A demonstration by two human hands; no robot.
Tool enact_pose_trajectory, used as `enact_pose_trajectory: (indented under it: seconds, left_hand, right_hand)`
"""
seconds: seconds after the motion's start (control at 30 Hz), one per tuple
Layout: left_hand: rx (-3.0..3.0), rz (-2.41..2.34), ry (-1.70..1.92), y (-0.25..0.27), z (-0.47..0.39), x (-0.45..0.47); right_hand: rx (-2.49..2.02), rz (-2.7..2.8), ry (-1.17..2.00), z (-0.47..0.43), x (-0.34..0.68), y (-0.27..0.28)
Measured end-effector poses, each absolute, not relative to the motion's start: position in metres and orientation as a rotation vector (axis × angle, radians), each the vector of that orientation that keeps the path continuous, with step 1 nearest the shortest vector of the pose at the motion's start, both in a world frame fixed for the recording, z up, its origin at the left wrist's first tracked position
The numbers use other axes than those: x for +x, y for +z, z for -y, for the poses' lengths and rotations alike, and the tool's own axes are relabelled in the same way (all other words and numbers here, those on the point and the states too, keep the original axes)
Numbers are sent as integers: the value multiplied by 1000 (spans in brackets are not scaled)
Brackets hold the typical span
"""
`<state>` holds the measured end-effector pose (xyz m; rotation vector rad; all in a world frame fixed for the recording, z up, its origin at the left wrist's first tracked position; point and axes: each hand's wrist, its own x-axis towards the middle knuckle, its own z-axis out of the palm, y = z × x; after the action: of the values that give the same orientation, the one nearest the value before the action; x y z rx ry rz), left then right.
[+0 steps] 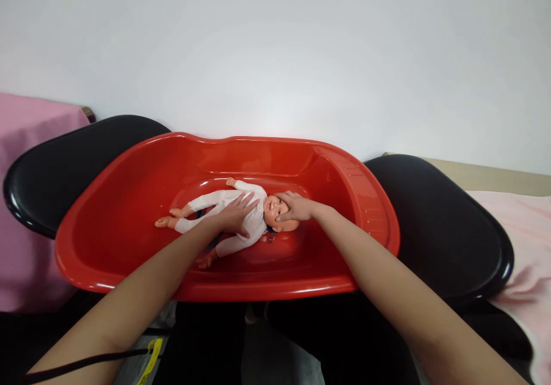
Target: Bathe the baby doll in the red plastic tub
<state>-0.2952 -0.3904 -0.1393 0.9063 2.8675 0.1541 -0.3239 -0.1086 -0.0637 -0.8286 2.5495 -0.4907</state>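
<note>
Lying on its back in the bottom of a red plastic baby tub [370,201], a doll [241,216] in a white suit has its head toward the right end & feet toward the left. Left hand [235,216] rests flat on the doll's chest, fingers spread, not gripping. Right hand [297,207] lies over the face, fingertips together on the brow and eye. Risk, as I judge it: tub floor looks slick, so the doll could slide away under the left palm w/ no real grip; fingertips may press the eye. Beyond the fingers rises the tub's far wall, then a plain white wall [275,46]. Tub sits across two black chair seats [434,224]; pink cloth [26,144] lies far left, paler cloth [525,230] far right.
</note>
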Motion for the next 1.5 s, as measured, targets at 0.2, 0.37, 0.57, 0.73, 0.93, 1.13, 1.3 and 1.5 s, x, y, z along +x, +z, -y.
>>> enact_pose_trajectory:
  seconds: [0.2,0.37,0.57,0.73,0.93,1.13,1.3,1.5]
  left_hand:
    - [949,-2923,103,-154,396,-292]
    - [954,-2962,89,-168,425,-287]
    - [880,-2942,-78,-165,461,-285]
    - [745,-3038,-16,-155,445,-279]
    - [994,-2938,133,-139,418,-271]
    - [1022,-2838,255,-131,406,-268]
    - [1002,-2895,315,-138,421,-275]
    - [833,-2939,357,-154,440,-287]
  right_hand:
    - [-824,-2541,-482,106,-328,-69]
    - [-817,-2513,-495,104,-333,-73]
    - [-807,-2522,-468,104,-337,-73]
    - [-798,-2537,-476,105,-331,-69]
    - [-782,-2550,-475,108,-326,-65]
    - [-778,-2542,-466,110,-323,-59]
    - [-773,-2535,-455,112,-323,-57]
    - [-795,-2552,-462,108,-328,-66]
